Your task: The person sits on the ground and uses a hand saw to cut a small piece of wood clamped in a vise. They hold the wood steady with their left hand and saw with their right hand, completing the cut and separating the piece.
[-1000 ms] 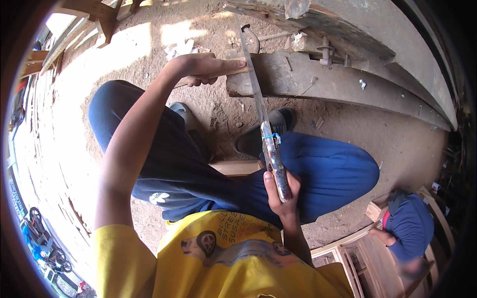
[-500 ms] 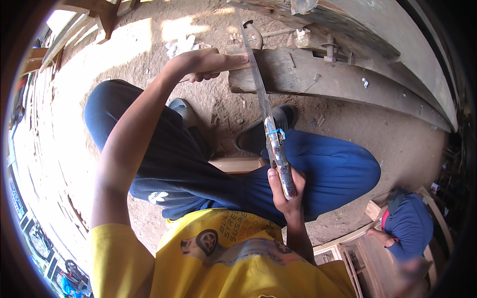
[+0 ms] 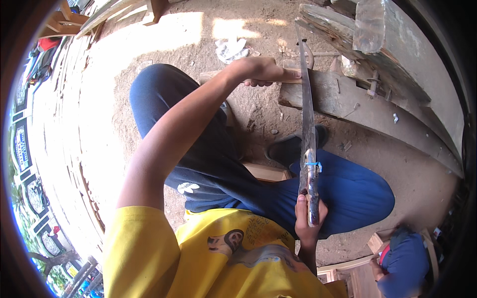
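My left hand (image 3: 261,70) grips a pale wooden strip (image 3: 210,76) resting across the end of a thick weathered beam (image 3: 365,102), with a finger close beside the saw blade. A long steel saw blade (image 3: 306,107) crosses the strip, pointing away from me. My right hand (image 3: 305,221) is closed round the saw's worn handle (image 3: 312,188), which has a blue tie on it and sits above my right thigh. My legs are bent, with dark footwear (image 3: 283,151) on the dirt floor.
Stacked old timbers (image 3: 392,64) curve along the upper right, with scraps of white litter (image 3: 229,49) on the ground. A co-worker in blue (image 3: 405,263) crouches at lower right among wooden frames (image 3: 348,278). More wooden pieces (image 3: 64,25) stand at upper left, beside a bright area.
The view has shifted, so my hands, legs and the beam appear further right. The saw has also moved slightly back toward me. Both hands keep their grip.
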Demonstrator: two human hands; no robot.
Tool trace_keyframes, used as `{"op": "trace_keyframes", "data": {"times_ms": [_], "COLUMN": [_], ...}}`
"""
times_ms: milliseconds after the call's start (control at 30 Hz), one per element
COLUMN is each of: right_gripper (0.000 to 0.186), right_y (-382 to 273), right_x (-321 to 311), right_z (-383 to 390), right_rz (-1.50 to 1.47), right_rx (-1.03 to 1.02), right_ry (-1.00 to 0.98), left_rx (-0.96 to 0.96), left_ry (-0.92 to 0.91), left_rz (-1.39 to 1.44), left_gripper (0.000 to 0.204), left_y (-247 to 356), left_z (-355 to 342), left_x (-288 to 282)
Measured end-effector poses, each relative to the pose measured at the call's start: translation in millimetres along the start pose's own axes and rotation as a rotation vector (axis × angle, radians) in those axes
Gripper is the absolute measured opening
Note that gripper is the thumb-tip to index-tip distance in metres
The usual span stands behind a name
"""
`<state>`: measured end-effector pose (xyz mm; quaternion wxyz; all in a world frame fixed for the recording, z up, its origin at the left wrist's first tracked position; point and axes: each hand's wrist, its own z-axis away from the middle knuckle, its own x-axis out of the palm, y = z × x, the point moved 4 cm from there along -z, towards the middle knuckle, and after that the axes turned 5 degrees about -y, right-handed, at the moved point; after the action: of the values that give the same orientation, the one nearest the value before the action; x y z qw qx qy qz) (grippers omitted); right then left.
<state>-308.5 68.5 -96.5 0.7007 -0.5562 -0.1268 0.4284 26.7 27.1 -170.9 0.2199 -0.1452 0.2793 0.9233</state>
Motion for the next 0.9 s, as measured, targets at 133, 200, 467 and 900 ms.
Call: {"op": "trace_keyframes", "data": {"times_ms": [133, 200, 467, 900], "right_gripper": [0.021, 0.015, 0.012, 0.012], "right_y": [4.3, -5.5, -16.1, -9.8], "right_x": [6.0, 5.4, 3.5, 6.4], "right_z": [-28.7, -23.8, -31.3, -30.6], "right_rz": [-0.03, 0.043, 0.067, 0.061], "right_rx": [-0.051, -0.01, -0.069, -0.072], "right_ry": [-0.011, -0.045, -0.028, -0.023], "left_rx": [0.011, -0.014, -0.008, 0.009], "left_ry": [0.018, 0.023, -0.026, 0.01], "left_rz": [0.023, 0.048, 0.036, 0.009], "left_gripper": [0.078, 0.077, 0.076, 0.078], "left_y": [-15.8, -15.7, -12.2, -11.6], "left_z": [-6.3, -7.2, -10.5, -7.2], "left_x": [-2.3, 0.0, 5.8, 0.8]}}
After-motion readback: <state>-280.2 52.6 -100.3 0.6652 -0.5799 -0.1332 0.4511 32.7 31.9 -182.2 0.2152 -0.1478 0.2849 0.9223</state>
